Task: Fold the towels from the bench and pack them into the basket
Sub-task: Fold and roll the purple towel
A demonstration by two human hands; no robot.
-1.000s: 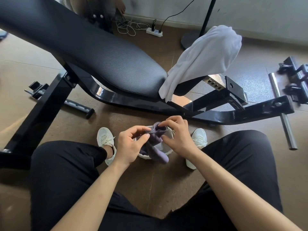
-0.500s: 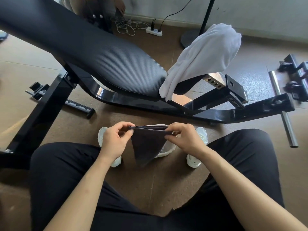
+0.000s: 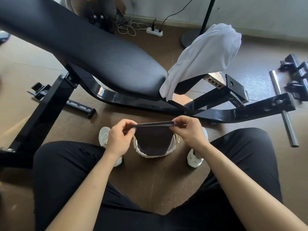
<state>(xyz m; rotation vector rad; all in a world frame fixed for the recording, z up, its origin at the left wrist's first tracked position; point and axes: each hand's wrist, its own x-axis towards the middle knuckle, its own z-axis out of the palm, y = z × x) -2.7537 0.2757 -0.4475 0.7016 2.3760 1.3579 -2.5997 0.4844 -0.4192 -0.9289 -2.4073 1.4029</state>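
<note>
- While the left hand (image 3: 119, 139) pinches one top corner of the folded dark towel (image 3: 154, 139), I'd keep the stacked edges flush so no layer slips.
- The towel hangs doubled between both hands, its lower end over the basket (image 3: 156, 156) on the floor. I can't tell if it's inside yet.
- The right hand (image 3: 188, 132) pinches the other corner; I judge both should lower together, level, so the fold lands flat.
- Far right, a white towel (image 3: 205, 55) drapes the bench (image 3: 100, 52) end — not yet folded.

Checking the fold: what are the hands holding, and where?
The dark folded towel, pinched at its top edge: left hand on the left corner, right hand on the right.
</note>
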